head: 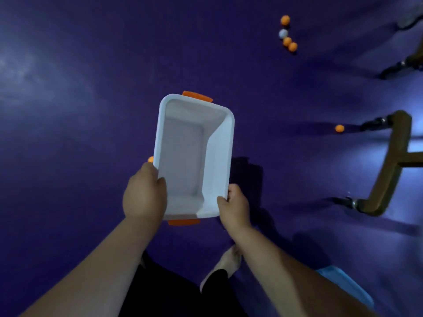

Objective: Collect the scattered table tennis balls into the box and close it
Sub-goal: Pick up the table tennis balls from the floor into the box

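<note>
The person is holding a white box out over a purple floor, lidless and with nothing showing inside it. The left hand is gripping the near left rim, its thumb hooking over the edge; the right hand is clamping the near right corner. Orange latches are sitting at the far end and the near end of the box.

One orange ball is peeking out just beside the box's left rim, mostly hidden behind it. A second orange ball is lying well to the right, near a castor of a brown wheeled frame that is crowding the right edge. Far ahead to the right, a cluster of balls is resting close together: three orange and one white.

The floor to the left and straight ahead is lying open, glossy with pale reflections. Near the bottom, a foot is standing on the floor, and a blue object is showing behind the right forearm.
</note>
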The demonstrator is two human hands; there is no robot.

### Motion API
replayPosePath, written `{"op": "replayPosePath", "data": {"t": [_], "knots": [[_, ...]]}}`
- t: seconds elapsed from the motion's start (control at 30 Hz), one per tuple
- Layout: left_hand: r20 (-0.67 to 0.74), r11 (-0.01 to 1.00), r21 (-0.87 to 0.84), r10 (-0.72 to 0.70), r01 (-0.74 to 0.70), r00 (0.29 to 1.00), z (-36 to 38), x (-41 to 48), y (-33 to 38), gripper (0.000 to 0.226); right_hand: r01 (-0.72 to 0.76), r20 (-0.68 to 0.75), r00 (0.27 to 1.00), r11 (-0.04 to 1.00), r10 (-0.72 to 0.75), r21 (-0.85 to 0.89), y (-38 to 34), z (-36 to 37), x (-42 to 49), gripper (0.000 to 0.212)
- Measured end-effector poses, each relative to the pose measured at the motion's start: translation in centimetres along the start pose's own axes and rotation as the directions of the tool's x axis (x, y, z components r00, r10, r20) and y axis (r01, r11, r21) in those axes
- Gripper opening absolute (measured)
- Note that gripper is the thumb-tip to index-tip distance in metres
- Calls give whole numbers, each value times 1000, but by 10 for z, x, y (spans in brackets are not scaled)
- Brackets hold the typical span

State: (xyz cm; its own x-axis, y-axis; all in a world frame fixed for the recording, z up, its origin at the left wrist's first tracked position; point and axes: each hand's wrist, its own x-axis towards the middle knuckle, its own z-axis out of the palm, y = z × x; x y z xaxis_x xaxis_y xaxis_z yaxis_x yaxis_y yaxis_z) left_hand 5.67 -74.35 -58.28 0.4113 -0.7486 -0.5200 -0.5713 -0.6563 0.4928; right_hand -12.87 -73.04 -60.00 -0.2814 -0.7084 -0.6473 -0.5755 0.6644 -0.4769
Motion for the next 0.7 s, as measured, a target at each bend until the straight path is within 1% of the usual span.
{"op": "replayPosePath", "data": {"t": [0.1,0.17,0.2,0.27,0.33,0.47,0.53,0.57,0.63,0.7], "knots": [[-21,998,1,-56,56,998,-42,20,-41,19,22,138,990,1000,-21,-3,-35,40,-5,12],[-54,996,19,-85,86,995,-69,33,-68,18,16,229,973,999,-23,30,-56,71,-4,4],[-76,994,24,-106,109,991,-81,39,-81,16,8,256,966,999,-21,51,-66,86,-1,3],[-126,986,43,-156,163,980,-98,52,-105,13,-22,264,965,996,-1,84,-83,115,10,14],[-171,971,55,-220,233,960,-107,65,-127,12,-35,235,972,997,17,73,-94,140,28,17],[-229,935,33,-337,353,913,-102,90,-169,14,-52,242,967,994,75,-98,-95,185,77,11],[-261,922,-1,-375,388,890,-92,106,-189,15,-10,239,969,981,57,-196,-89,210,106,21],[-277,916,-16,-389,401,878,-85,114,-198,15,44,238,971,962,23,-271,-87,222,118,27],[-306,912,-47,-403,408,863,-72,127,-214,15,172,253,965,886,-64,-431,-79,246,140,37],[-336,915,-75,-397,396,854,-60,140,-227,14,277,278,951,766,-133,-580,-71,266,159,42]]}}
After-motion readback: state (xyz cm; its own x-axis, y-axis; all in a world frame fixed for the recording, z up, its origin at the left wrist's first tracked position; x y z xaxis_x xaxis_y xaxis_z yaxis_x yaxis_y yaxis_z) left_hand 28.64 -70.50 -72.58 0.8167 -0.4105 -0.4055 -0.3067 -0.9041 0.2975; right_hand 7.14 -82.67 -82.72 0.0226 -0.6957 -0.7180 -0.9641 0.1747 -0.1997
